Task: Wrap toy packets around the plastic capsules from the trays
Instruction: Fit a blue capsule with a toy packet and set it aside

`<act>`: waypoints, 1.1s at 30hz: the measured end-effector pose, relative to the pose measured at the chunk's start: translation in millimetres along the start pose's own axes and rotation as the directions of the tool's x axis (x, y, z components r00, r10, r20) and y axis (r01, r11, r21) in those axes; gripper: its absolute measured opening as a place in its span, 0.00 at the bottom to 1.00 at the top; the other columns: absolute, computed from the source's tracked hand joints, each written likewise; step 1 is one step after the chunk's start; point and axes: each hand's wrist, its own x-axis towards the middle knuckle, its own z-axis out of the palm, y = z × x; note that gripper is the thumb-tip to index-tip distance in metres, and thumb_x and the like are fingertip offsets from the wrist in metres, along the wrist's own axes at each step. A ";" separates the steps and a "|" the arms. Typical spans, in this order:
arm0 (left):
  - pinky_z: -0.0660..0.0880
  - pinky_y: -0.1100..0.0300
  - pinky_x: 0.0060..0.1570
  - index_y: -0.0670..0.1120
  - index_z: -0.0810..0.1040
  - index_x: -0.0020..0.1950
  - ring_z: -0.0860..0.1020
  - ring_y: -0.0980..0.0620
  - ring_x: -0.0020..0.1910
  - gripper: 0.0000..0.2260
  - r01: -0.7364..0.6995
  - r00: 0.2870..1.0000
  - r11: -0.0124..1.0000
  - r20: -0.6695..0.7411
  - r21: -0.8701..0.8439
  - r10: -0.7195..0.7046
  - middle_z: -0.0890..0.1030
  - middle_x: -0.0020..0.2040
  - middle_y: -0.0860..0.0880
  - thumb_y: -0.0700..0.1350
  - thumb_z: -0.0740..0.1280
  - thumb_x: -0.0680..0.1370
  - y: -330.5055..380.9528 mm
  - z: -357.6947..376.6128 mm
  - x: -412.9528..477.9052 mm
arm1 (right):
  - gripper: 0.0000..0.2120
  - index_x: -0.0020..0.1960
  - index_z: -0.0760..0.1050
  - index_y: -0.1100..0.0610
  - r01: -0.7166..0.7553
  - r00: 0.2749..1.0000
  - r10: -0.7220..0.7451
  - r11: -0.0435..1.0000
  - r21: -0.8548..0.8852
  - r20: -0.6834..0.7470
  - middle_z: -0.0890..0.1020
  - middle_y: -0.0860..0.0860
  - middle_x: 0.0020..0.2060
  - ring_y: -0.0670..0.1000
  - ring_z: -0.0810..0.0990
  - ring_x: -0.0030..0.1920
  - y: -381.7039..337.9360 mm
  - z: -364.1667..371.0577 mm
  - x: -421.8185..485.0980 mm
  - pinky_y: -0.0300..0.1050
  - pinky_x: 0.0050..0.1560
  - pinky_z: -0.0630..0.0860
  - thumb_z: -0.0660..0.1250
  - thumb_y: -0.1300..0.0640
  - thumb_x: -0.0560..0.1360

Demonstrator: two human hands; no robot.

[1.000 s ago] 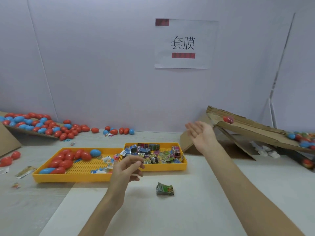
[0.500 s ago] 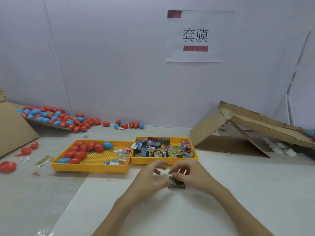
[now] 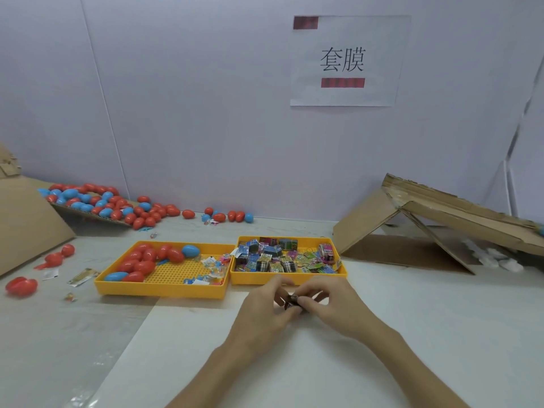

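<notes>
Toy packet (image 3: 292,301) just before right tray (image 3: 253,278)

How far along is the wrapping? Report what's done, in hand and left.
Done: no wrapped capsule shows plainly. In hand: left hand and right hand pinch one packet, just in front of the right tray. Left: red and blue capsules lie in the left tray, a heap of packets fills the right tray, many more capsules lie by the wall.
</notes>
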 end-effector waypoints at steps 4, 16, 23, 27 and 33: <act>0.79 0.61 0.41 0.57 0.77 0.56 0.81 0.56 0.41 0.11 -0.006 1.000 0.999 -0.023 -0.054 0.005 0.82 0.41 0.56 0.48 0.74 0.76 -0.3 1.4 2.3 | 0.10 0.47 0.85 0.47 0.055 0.996 -0.058 0.998 -0.040 -0.070 0.84 0.37 0.43 0.45 0.81 0.46 -1.1 1.8 -0.7 0.38 0.44 0.76 0.70 0.61 0.75; 0.77 0.64 0.38 0.57 0.75 0.56 0.82 0.56 0.42 0.14 -0.027 1.000 0.998 -0.005 -0.063 0.027 0.82 0.44 0.59 0.48 0.75 0.74 -1.2 2.1 4.6 | 0.10 0.43 0.85 0.51 0.014 0.988 -0.002 0.997 0.076 -0.157 0.84 0.41 0.39 0.48 0.82 0.43 -5.1 9.3 -1.5 0.42 0.41 0.78 0.71 0.65 0.74; 0.79 0.61 0.40 0.56 0.76 0.56 0.82 0.56 0.42 0.15 -0.009 1.000 0.998 0.021 -0.068 0.010 0.84 0.44 0.56 0.47 0.75 0.73 2.0 0.5 3.9 | 0.12 0.43 0.86 0.48 -0.024 0.990 0.050 0.982 0.190 -0.134 0.86 0.41 0.39 0.47 0.83 0.44 -13.8 14.6 -2.2 0.41 0.46 0.76 0.72 0.64 0.75; 0.78 0.57 0.43 0.58 0.76 0.53 0.81 0.58 0.46 0.12 -0.017 1.000 1.000 0.021 0.014 0.017 0.84 0.46 0.59 0.50 0.74 0.73 2.0 0.2 3.9 | 0.09 0.42 0.85 0.46 -0.052 0.989 0.102 0.917 0.395 -0.108 0.86 0.49 0.40 0.52 0.84 0.43 -24.5 23.5 0.6 0.51 0.46 0.81 0.71 0.60 0.74; 0.69 0.70 0.55 0.59 0.75 0.64 0.72 0.65 0.60 0.19 -0.047 0.998 0.990 0.042 0.132 0.042 0.78 0.59 0.63 0.47 0.74 0.75 -2.3 -8.2 6.4 | 0.16 0.41 0.85 0.50 -0.040 0.965 0.151 0.891 0.452 -0.212 0.86 0.52 0.39 0.54 0.85 0.40 -16.7 11.8 0.1 0.46 0.41 0.82 0.71 0.71 0.74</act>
